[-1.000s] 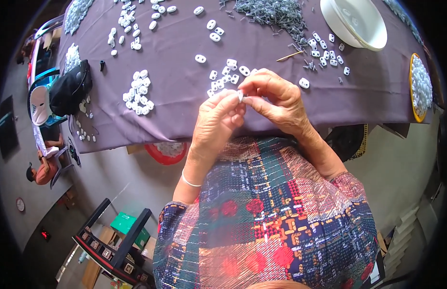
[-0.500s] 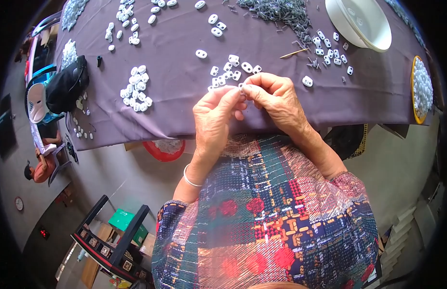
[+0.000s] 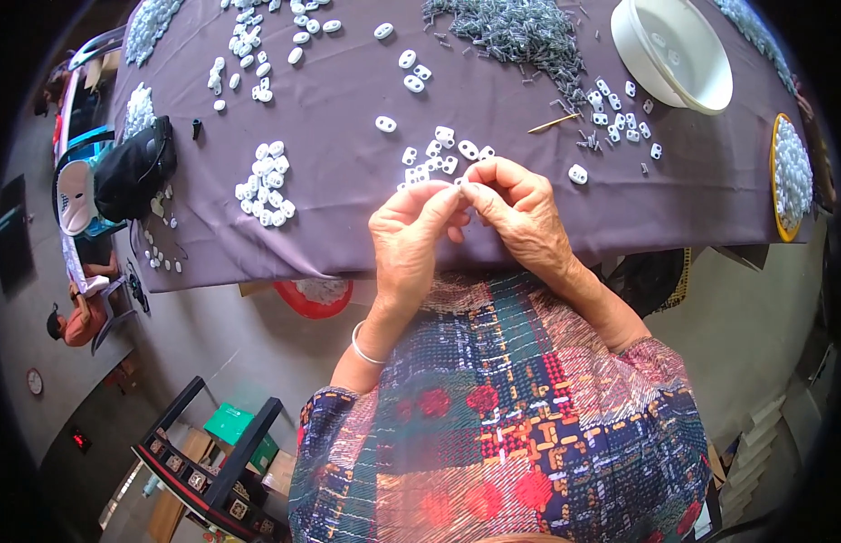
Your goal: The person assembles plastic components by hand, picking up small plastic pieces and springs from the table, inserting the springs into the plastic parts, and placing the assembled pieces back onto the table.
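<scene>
Two hands meet at the near edge of the table — left hand and right hand pinched together on one small white piece, mostly hidden by fingertips. Judged progress: partway. White pieces lie grouped toward the left edge; a grey pile waits at the far edge beside a white bowl — many loose bits unhandled. No labels legible.
</scene>
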Demonstrator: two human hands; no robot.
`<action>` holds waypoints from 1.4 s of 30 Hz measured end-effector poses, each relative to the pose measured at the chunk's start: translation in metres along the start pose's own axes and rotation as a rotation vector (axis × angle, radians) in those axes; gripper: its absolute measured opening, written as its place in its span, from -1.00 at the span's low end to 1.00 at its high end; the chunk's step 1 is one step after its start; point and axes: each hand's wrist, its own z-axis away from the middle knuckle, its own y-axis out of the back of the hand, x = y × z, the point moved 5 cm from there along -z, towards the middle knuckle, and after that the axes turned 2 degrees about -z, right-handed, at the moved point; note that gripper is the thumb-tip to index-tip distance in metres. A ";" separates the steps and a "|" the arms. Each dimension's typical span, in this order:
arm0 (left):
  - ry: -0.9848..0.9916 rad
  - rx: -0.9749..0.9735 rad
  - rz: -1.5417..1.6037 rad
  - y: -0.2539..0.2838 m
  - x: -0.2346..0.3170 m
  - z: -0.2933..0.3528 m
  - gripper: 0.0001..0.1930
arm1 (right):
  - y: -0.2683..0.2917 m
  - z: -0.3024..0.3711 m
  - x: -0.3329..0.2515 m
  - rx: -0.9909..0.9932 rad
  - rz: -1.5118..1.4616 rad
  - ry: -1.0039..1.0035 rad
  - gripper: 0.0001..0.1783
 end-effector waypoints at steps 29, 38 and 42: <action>-0.922 -0.219 -1.315 -0.098 0.028 -0.120 -0.87 | 0.035 -0.007 -0.021 0.126 0.351 0.574 -0.91; -0.038 -0.073 -0.224 -0.016 0.028 -0.056 -0.87 | 0.034 -0.006 -0.018 0.107 0.303 0.488 -0.96; 0.001 -0.016 -0.205 -0.001 0.019 -0.026 -0.83 | 0.029 -0.004 -0.019 0.052 0.216 0.216 -0.89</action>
